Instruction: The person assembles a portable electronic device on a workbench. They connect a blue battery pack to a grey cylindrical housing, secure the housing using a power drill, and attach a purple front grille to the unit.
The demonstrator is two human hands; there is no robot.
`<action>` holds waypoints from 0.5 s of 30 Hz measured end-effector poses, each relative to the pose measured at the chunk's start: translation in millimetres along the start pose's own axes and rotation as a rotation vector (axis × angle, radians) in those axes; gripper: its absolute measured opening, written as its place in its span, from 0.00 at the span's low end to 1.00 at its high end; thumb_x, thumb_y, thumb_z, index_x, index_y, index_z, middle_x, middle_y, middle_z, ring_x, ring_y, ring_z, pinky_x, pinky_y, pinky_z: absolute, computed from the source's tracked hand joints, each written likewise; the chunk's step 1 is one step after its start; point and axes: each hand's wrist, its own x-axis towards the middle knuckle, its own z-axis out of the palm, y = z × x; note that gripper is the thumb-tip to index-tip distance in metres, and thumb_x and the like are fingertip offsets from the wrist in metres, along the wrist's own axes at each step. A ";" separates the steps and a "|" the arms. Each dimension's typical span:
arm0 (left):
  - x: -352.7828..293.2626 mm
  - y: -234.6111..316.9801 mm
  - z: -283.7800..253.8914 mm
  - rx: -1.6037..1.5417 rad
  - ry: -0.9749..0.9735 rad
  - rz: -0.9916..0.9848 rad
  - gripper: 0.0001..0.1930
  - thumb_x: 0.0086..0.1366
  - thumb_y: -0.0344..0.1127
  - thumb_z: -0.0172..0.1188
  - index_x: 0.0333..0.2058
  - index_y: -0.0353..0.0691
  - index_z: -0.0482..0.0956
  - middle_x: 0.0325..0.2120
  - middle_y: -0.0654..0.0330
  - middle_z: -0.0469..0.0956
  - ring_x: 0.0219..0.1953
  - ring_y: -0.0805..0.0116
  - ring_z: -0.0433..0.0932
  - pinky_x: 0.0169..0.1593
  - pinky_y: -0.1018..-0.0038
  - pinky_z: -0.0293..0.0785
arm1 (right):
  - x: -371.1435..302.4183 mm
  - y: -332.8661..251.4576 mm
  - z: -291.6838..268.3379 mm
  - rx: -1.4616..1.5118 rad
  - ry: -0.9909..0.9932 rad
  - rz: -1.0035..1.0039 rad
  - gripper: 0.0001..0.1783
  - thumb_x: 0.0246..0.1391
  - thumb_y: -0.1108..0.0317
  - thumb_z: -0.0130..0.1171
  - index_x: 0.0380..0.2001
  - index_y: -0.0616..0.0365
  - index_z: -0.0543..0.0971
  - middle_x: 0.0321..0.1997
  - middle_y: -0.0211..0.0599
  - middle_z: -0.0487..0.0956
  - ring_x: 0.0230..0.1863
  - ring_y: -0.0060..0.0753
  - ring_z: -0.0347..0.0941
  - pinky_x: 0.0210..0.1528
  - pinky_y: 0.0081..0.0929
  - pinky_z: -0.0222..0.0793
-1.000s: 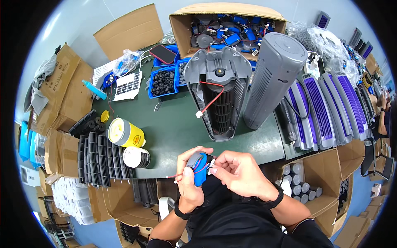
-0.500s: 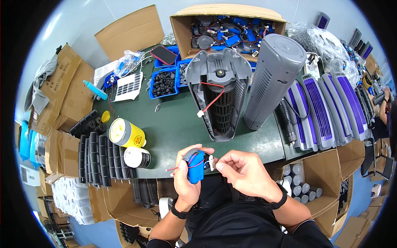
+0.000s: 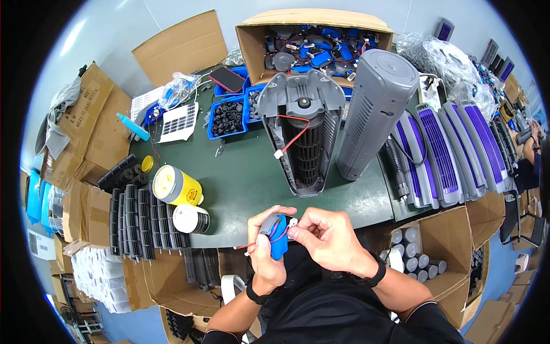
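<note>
My left hand [image 3: 265, 265] is wrapped round a blue battery pack [image 3: 279, 246] with a grey plastic part at its side, above the table's near edge. Red wires run across the pack, and one end sticks out to the left past my thumb. My right hand [image 3: 338, 243] pinches a small white connector [image 3: 293, 222] at the upper right of the pack. Beyond my hands stands an open grey fan housing [image 3: 269, 106] with a black cylindrical impeller [image 3: 309, 152] inside. A red lead with a white plug [image 3: 279, 154] hangs across its front.
A closed grey tower housing [image 3: 378, 109] stands right of the open one. Behind is a carton [image 3: 252, 51] of blue packs. Blue bins [image 3: 234, 133] hold small black parts. Yellow tub [image 3: 186, 189] and white tub [image 3: 191, 219] stand left; purple-grilled panels [image 3: 438, 152] lie right.
My right hand has moved left, closer to the pack, and its fingertips now close on the white connector. The pack has shifted slightly right and turned in my left hand.
</note>
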 end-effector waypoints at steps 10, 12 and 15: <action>6.3 -4.3 -3.7 -0.152 0.016 -0.045 0.29 0.80 0.53 0.37 0.60 0.30 0.69 0.51 0.37 0.81 0.55 0.52 0.81 0.62 0.58 0.74 | 3.2 -8.7 3.0 0.010 -0.009 0.087 0.11 0.67 0.69 0.66 0.32 0.64 0.80 0.22 0.26 0.78 0.24 0.10 0.70 0.25 0.17 0.64; 7.4 -2.8 -6.3 -0.163 0.024 -0.075 0.30 0.79 0.55 0.37 0.59 0.32 0.70 0.50 0.38 0.81 0.53 0.52 0.81 0.59 0.59 0.75 | 2.2 -16.4 -0.7 -0.017 -0.045 0.116 0.10 0.66 0.69 0.67 0.33 0.65 0.81 0.23 0.26 0.79 0.24 0.10 0.71 0.25 0.17 0.65; 9.6 0.5 -11.6 -0.269 0.043 -0.168 0.32 0.78 0.60 0.38 0.59 0.35 0.71 0.50 0.40 0.82 0.49 0.51 0.83 0.52 0.60 0.79 | -1.2 -23.3 -5.3 -0.034 -0.071 0.148 0.10 0.66 0.68 0.69 0.34 0.65 0.82 0.23 0.26 0.80 0.24 0.10 0.71 0.25 0.17 0.66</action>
